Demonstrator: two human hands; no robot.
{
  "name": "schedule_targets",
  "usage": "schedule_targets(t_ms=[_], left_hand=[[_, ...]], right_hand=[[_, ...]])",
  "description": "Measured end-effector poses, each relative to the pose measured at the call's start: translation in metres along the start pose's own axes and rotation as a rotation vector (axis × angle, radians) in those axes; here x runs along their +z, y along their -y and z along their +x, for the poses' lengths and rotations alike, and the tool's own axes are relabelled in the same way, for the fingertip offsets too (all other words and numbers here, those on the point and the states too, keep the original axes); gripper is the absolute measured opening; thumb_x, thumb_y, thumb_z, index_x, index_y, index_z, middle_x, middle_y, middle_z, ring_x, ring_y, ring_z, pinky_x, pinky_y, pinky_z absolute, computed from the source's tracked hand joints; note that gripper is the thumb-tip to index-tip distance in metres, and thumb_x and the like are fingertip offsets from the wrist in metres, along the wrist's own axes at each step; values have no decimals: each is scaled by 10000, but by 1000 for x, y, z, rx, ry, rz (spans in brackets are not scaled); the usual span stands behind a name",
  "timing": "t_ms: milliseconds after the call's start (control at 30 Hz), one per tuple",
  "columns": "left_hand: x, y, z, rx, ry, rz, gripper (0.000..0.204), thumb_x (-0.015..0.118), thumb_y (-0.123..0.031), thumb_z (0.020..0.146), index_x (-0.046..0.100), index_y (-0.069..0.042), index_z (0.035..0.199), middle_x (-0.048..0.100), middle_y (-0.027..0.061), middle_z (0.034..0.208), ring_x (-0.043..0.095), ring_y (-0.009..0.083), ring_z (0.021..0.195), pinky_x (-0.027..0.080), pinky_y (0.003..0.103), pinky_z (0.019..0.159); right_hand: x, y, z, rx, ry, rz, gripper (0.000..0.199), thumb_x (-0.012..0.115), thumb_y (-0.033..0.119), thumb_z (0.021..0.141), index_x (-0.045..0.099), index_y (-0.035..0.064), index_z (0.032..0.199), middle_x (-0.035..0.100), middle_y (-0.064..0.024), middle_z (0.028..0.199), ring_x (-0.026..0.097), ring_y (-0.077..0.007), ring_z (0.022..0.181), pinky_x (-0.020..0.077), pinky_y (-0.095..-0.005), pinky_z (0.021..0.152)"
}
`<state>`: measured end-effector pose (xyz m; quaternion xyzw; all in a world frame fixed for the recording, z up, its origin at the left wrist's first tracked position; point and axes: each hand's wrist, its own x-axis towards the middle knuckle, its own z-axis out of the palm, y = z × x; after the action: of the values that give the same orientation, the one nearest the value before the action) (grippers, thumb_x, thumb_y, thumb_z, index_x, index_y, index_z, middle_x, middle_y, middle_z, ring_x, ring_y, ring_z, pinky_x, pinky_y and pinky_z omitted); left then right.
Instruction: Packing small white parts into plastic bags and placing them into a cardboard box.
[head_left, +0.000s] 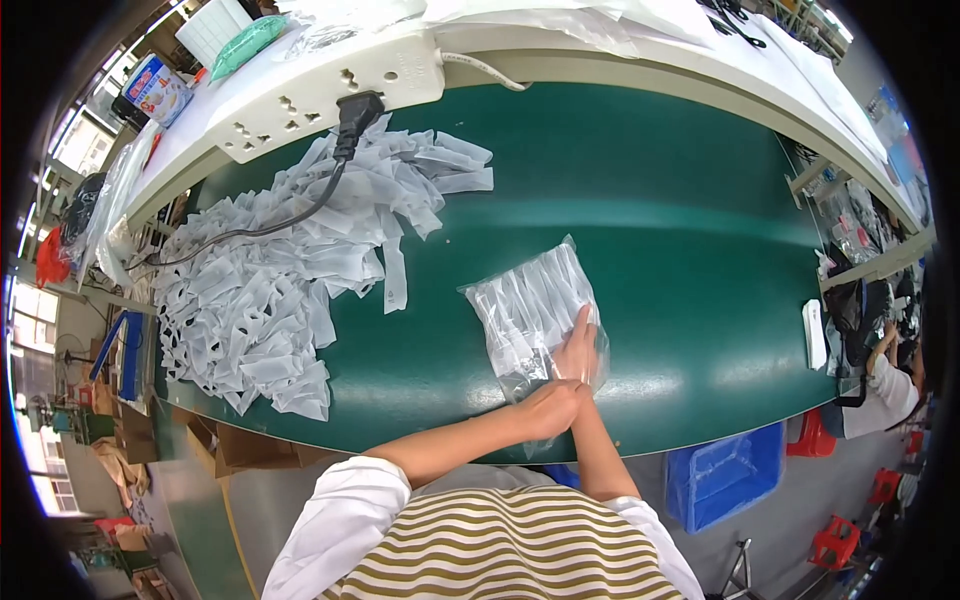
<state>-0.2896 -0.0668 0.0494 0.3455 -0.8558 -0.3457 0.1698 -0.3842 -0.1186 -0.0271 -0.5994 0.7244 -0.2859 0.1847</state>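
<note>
Both my hands are on the bag (pixel 530 315), a clear plastic one packed with white strips, lying flat on the green table (pixel 680 230) just in front of me, a bit right of centre. My right hand (pixel 578 350) lies flat on the bag's near right part, fingers together and pointing away from me, pressing down, not gripping. My left hand (pixel 552 405) comes across from the left and sits at the bag's near edge, touching the heel of the right; it looks loosely curled, but I can't tell whether it pinches the plastic or just rests on it. So the bag lies straight ahead of both hands, mostly up and left of the right fingertips. The bag's long axis runs from the near edge away from me, tilted slightly to the right at the far end; the strips inside run roughly along that same line. The far end points toward the table's back edge, the near end, by my hands, hangs at the table's front lip. The right hand covers more of the bag; the left is only at its rim. The loose strip pile (pixel 290 270) sits well apart to the left, with a black cord (pixel 300 215) lying over it from the power strip (pixel 330 90).
</note>
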Motion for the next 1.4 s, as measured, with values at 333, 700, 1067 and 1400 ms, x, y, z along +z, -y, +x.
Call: schedule_targets(t_ms=[333,700,1067,1400], left_hand=[[-5,-10,-7,-33,-214,-216,207,534,29,812,550,10,1017,606,209,911,607,407,855,493,445,734],[4,-24,-41,-26,-241,-294,175,526,-5,823,530,-14,998,611,204,879,601,420,856,481,468,728],[-21,-28,-65,18,-113,-432,229,556,-53,837,548,-36,1065,592,176,988,600,370,902,487,441,771],[-71,81,-301,-452,-407,-181,190,566,-71,872,577,-37,1059,596,133,1004,606,325,893,502,388,763]], right_hand=[[16,-3,-51,-345,139,113,328,597,147,835,587,61,1152,580,-194,898,606,-350,771,470,-460,632],[33,33,-7,-263,136,-160,353,548,388,892,693,80,797,633,-210,688,613,-415,623,486,-505,600],[-95,-126,-57,-750,192,-356,167,640,202,807,617,38,781,609,-196,881,582,-392,795,462,-498,686],[-156,126,-97,-275,767,-179,189,649,187,831,647,1,797,637,-184,755,624,-370,725,487,-431,656]])
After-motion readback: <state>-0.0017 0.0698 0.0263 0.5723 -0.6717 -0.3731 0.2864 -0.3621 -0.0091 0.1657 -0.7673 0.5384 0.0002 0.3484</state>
